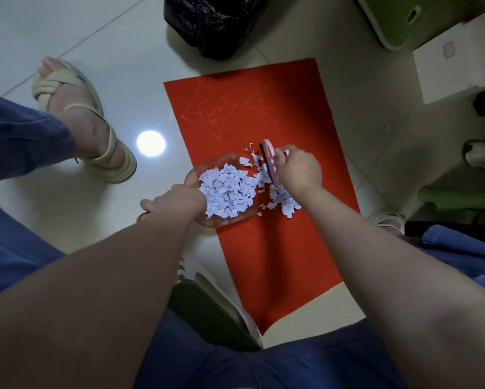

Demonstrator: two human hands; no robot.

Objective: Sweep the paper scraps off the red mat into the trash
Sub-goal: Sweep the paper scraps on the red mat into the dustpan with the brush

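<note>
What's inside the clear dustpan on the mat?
A heap of white paper scraps fills the dustpan. Its floor beneath the heap is covered, and the left hand covers one edge.
</note>
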